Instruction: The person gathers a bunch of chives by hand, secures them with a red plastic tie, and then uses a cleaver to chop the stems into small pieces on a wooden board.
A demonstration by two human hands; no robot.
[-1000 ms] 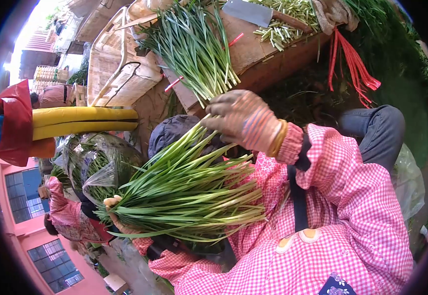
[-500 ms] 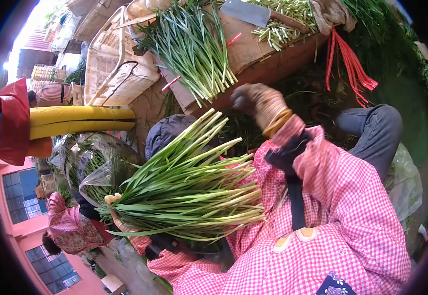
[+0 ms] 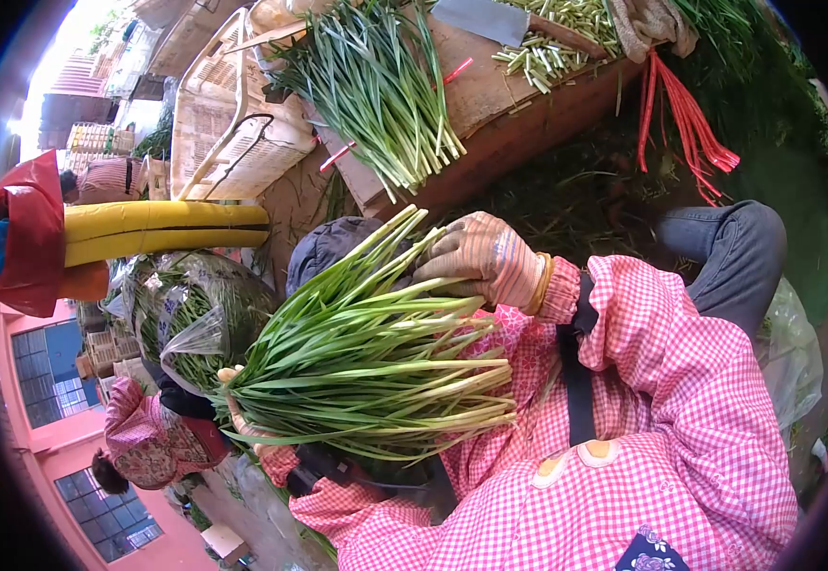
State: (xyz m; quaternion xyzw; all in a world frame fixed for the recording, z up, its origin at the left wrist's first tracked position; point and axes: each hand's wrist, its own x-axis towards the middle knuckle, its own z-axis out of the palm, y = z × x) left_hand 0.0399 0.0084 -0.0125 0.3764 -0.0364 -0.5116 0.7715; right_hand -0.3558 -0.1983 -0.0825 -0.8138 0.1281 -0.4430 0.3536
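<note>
Left fingers (image 3: 228,375) closed round green bunch (image 3: 366,362), right fingers (image 3: 447,264) at stalks (image 3: 480,365), grip unclear, narrow gap to board edge (image 3: 528,107).

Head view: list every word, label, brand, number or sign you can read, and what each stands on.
No text can be read in this view.
Plastic bag around greens, at left: dark marks that may be print, too blurred to read.
Cleaver blade: no lettering that I can make out.
Checked smock: decorative patches, no readable words.
</note>
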